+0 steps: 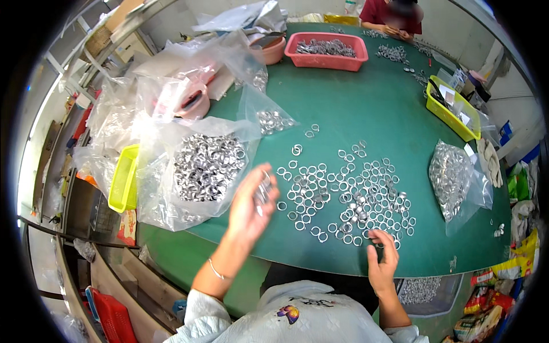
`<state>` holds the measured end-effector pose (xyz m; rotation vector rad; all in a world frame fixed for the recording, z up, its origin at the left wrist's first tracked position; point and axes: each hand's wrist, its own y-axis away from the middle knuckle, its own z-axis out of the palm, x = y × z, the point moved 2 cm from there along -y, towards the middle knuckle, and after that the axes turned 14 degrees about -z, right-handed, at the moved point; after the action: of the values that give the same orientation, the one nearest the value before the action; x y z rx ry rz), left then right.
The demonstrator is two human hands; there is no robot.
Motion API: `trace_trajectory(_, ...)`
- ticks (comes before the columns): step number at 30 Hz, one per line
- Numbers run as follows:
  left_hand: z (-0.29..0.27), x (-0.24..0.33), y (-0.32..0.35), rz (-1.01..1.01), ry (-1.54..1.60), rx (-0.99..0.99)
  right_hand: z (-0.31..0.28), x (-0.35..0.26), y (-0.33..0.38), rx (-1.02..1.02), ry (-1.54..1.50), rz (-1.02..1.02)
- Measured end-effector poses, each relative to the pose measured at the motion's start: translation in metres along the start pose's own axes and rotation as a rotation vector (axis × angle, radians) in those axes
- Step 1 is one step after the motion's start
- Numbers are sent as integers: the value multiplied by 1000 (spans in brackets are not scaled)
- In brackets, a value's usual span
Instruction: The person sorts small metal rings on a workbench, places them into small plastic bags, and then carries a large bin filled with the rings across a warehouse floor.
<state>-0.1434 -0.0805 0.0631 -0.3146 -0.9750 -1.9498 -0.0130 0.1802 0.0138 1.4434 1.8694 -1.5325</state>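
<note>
Clear bag, left of centre: your big clear plastic bag [171, 171] lies open on the green round table [354, 108], heaped with small silver metal rings [207, 166].
Small bag, above it: a small clear pouch [269, 117] holds a few more rings.
Bag at right: a knotted clear plastic bag [454, 180] at the frame's right is packed with the same rings.
Pink basket, top centre: a pink plastic basket [326, 50] carries a layer of rings, in front of another person in a red top [394, 14].
Yellow trays: a yellow-green plastic tray [452, 108] at upper right holds papers and tools; a second yellow-green tray [124, 177] at far left sits under bags.
Loose rings: a scatter of rings [349, 194] lies flat mid-table.
Left hand: your left hand [249, 206] is raised, fingers curled around a short stack of rings [263, 188] at the fingertips.
Right hand: your right hand [382, 257] sits at the scatter's lower edge, fingertips pinching at a ring there; I cannot tell whether it is lifted.
</note>
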Motion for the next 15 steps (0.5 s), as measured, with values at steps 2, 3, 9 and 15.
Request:
trace_trajectory(2,4,49,-23,260,-125,111,-7,7,5,44,75,-23)
trace_trajectory(3,6,75,-32,398,-270,145,-8,10,9,75,85,-28)
trace_trajectory(9,-8,161,-104,679,-1665,699,-11,14,13,152,71,-9)
trace_trajectory(15,1,158,-131,702,-2116,1023,-18,23,10,180,43,41)
